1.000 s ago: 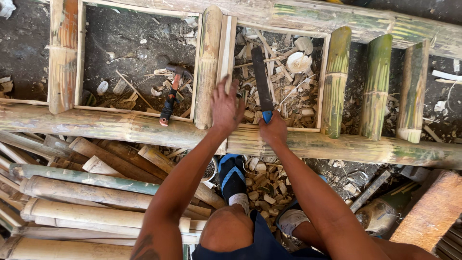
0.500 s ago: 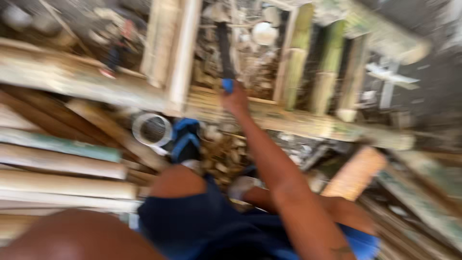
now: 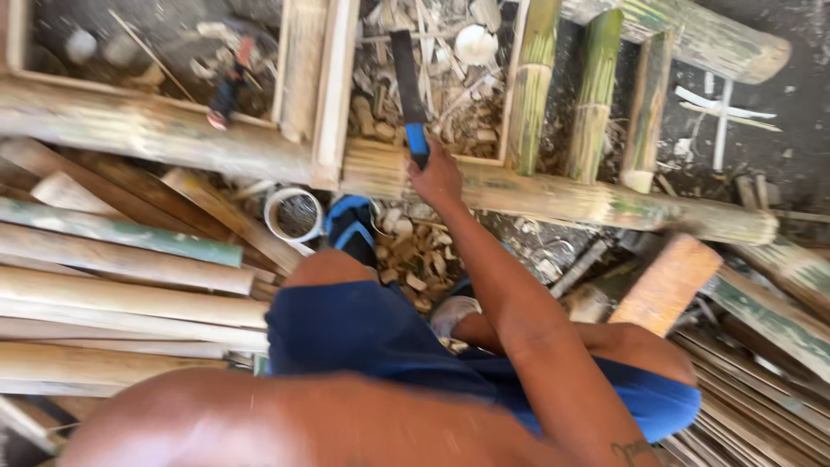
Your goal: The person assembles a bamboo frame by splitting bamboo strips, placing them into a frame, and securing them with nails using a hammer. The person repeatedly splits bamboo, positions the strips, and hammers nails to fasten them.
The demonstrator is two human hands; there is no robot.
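Knife gripped by right hand at blue handle, blade laid flat over bamboo frame, likely for chopping. Left hand unseen; state cannot be told.

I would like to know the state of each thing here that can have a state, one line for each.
right hand: closed around the blue handle
knife: held, dark blade pointing away over the wood scraps
left hand: not in view
bamboo frame: lying flat on the ground
small white bowl: upright, open
bamboo poles: lying side by side
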